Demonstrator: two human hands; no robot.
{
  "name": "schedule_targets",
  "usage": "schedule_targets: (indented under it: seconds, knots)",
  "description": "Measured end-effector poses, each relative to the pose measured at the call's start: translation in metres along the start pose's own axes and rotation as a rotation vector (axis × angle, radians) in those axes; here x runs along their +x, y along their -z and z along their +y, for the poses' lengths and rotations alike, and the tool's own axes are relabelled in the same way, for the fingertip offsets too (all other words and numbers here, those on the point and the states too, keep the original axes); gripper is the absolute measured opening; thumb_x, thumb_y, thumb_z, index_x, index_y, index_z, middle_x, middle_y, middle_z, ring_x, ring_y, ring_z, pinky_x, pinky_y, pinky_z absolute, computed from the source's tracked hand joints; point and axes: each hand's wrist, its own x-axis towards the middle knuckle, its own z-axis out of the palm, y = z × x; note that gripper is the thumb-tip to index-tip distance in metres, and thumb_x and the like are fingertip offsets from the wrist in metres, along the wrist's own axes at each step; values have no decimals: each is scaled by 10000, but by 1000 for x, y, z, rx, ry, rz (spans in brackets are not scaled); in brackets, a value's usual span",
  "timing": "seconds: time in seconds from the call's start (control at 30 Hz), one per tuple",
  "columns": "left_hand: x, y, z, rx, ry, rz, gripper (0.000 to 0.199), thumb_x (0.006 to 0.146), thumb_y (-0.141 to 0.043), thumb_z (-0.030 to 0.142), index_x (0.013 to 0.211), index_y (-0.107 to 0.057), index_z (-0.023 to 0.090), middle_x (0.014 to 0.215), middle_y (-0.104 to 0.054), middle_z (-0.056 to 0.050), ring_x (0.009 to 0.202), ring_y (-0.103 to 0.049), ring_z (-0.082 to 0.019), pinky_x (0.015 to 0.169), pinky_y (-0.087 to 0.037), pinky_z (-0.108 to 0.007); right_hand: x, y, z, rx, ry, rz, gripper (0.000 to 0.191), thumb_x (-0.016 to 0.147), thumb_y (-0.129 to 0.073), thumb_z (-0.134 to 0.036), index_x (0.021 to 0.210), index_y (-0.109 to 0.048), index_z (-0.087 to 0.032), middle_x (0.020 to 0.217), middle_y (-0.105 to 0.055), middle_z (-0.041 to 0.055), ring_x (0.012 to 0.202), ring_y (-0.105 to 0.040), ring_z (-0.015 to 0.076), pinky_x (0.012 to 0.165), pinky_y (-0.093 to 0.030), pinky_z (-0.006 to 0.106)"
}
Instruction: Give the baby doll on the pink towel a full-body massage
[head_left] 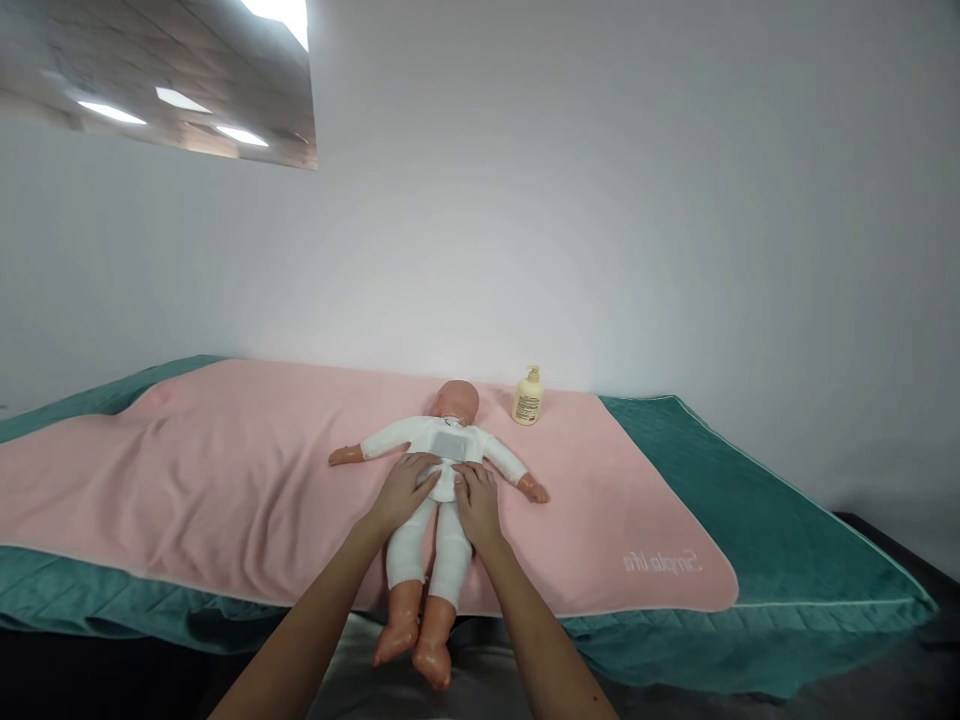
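A baby doll (444, 487) with a white cloth body lies stretched out on a pink blanket (585, 540). Its bare head is at the far end, and its feet hang past the near edge. No face shows on the head, and a grey rectangular panel (448, 445) sits on the upper torso. My left hand (406, 490) rests on the left side of the doll's lower torso, fingers extended. On the opposite side, my right hand (477, 500) lies with its fingers laid over the doll's hip. Neither hand grasps anything.
A cream pump bottle (528, 400) stands upright on the blanket, right of the doll's head. Beneath the blanket is a green quilted cover (720, 490). A white wall (600, 200) rises behind, with a mirror-like panel (187, 60) at upper left.
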Motion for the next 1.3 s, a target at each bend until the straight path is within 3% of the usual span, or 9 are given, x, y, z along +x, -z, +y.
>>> schedule_targets:
  seconds: [0.1, 0.2, 0.3, 0.43, 0.67, 0.93, 1.17, 1.3]
  knots:
    - [10, 3, -1, 13, 12, -9, 291, 919, -435, 402, 977, -644, 208, 1006, -685, -48, 987, -601, -233, 1024, -370, -474, 11, 2, 1, 2, -4, -2, 272, 941, -407, -251, 976, -673, -211, 992, -640, 63, 960, -533, 223, 881, -399, 381]
    - [31, 5, -8, 38, 48, 43, 345, 944, -363, 385, 1034, -630, 186, 1048, -675, -80, 1007, -595, -237, 936, -447, -416, 36, 4, 5, 5, -20, 25, 320, 958, -362, -254, 892, -670, -194, 919, -643, 72, 910, -560, 209, 852, -426, 351]
    - [57, 3, -17, 82, 80, 90, 363, 943, -339, 342, 1094, -610, 154, 1133, -644, -116, 1081, -563, -253, 948, -437, -409, 66, 2, 11, -24, -42, 47, 283, 936, -383, -223, 955, -661, -176, 985, -635, 96, 961, -561, 220, 879, -426, 349]
    - [79, -8, -26, 145, 94, 37, 314, 918, -395, 318, 1049, -643, 176, 1084, -668, -99, 1053, -579, -265, 959, -421, -410, 89, -10, 19, -94, -66, -1, 246, 894, -442, -178, 960, -678, -161, 985, -638, 109, 965, -563, 241, 889, -417, 358]
    - [75, -18, -31, 232, 128, -56, 306, 910, -407, 307, 988, -677, 184, 1059, -682, -102, 1043, -581, -278, 960, -407, -423, 86, -25, 27, -178, -63, -83, 279, 927, -420, -198, 874, -692, -167, 967, -653, 124, 946, -570, 257, 897, -398, 378]
    - [72, -17, -27, 266, 138, -39, 325, 908, -411, 311, 1116, -627, 185, 1181, -645, -104, 1122, -553, -279, 986, -396, -426, 78, -25, 28, -213, -30, -54, 270, 938, -434, -241, 1102, -638, -177, 1109, -638, 105, 1072, -546, 238, 965, -387, 363]
    - [70, -18, -29, 263, 153, -58, 342, 923, -389, 341, 1088, -650, 193, 1153, -666, -93, 1134, -544, -281, 1009, -375, -422, 79, -30, 32, -223, -42, -78, 284, 942, -425, -261, 1060, -665, -167, 1085, -656, 124, 1057, -565, 256, 964, -390, 386]
    - [69, -19, -27, 265, 165, -46, 354, 921, -387, 335, 1119, -635, 178, 1191, -648, -106, 1137, -541, -285, 1001, -379, -435, 77, -29, 31, -227, -44, -76, 295, 942, -423, -256, 1127, -636, -172, 1149, -638, 119, 1098, -549, 255, 986, -377, 388]
